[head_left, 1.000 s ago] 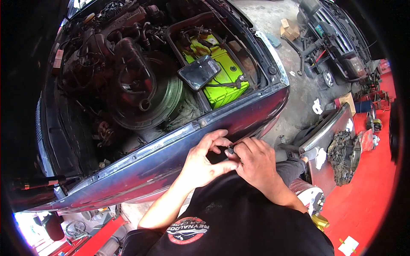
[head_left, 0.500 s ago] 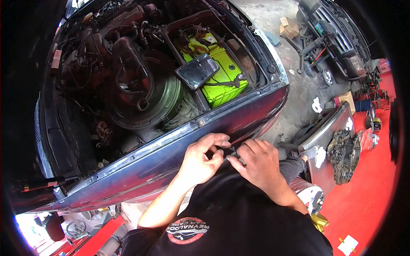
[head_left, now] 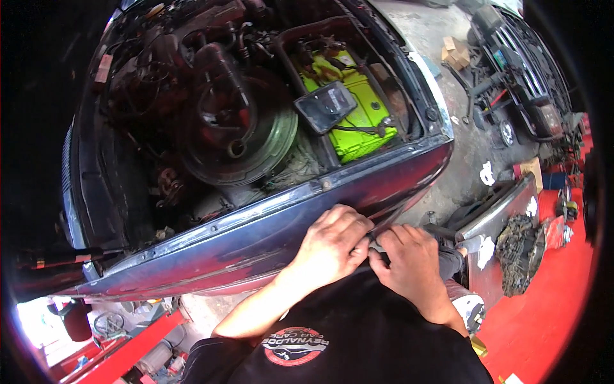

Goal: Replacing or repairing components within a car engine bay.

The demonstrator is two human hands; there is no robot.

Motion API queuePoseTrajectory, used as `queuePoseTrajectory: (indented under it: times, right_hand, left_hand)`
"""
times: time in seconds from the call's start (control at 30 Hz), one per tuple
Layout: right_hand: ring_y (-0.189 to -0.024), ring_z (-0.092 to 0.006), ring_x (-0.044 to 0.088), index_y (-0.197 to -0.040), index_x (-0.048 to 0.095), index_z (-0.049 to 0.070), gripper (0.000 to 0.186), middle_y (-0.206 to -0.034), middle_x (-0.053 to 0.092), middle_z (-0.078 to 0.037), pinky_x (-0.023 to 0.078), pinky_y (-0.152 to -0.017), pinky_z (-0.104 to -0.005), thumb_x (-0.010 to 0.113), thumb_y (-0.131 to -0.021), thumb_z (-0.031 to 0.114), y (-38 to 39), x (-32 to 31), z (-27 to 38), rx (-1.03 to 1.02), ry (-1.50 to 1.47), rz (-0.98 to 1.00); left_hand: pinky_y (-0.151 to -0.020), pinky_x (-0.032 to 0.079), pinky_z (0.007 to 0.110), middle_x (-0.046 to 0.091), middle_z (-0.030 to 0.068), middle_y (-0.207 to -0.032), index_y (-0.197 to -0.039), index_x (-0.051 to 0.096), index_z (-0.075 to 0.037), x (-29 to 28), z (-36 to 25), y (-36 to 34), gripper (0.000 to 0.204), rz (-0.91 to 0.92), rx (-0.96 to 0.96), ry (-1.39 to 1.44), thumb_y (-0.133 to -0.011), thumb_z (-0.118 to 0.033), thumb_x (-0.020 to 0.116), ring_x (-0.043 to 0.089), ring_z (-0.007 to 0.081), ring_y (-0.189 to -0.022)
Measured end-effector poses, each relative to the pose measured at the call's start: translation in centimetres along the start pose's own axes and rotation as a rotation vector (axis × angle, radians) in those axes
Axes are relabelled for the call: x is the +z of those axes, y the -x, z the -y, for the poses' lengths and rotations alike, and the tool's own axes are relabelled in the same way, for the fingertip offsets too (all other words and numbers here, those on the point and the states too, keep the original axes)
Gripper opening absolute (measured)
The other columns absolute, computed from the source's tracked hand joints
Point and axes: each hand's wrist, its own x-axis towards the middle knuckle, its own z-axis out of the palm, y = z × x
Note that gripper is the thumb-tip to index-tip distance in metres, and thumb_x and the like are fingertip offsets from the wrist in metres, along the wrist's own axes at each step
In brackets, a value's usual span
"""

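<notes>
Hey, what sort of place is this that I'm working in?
Most likely a car repair shop. A car has its engine exposed, with a bright yellow-green battery beside it, and a grimy metal part lies off to the right.

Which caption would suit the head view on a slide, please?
Left hand and right hand hold a small dark part beside an open engine bay with a green battery.

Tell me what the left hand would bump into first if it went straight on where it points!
Probably the car's shiny side panel, which shows just past the knuckles of the left hand, though the gap between them is hard to judge.
</notes>
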Motion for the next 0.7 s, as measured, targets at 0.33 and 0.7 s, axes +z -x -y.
queuePoseTrajectory:
  times: [0.33,0.7]
  right_hand:
    - [-0.086,-0.0313,0.070,-0.092,0.070,0.007,0.029,-0.089,0.069,-0.009,0.055,-0.076,-0.0447,0.084,-0.077,0.028,-0.6,-1.1,-0.1,0.064,-0.045,0.124]
    - [-0.091,-0.0345,0.071,-0.097,0.074,0.003,0.034,-0.094,0.074,-0.012,0.057,-0.081,-0.0457,0.087,-0.078,0.028,-2.6,-1.5,0.0,0.112,-0.234,0.327]
  left_hand:
    - [-0.082,0.056,0.043,0.069,0.0133,-0.102,-0.100,0.071,0.002,-0.5,-0.4,0.8,0.028,-0.010,0.015,-0.138,-0.072,0.001,0.077,0.068,0.0323,-0.102]
    - [-0.092,0.053,0.043,0.069,0.0160,-0.103,-0.105,0.070,0.002,-4.1,-0.5,1.2,0.033,0.185,0.060,-0.278,-0.077,-0.016,0.072,0.068,0.0338,-0.107]
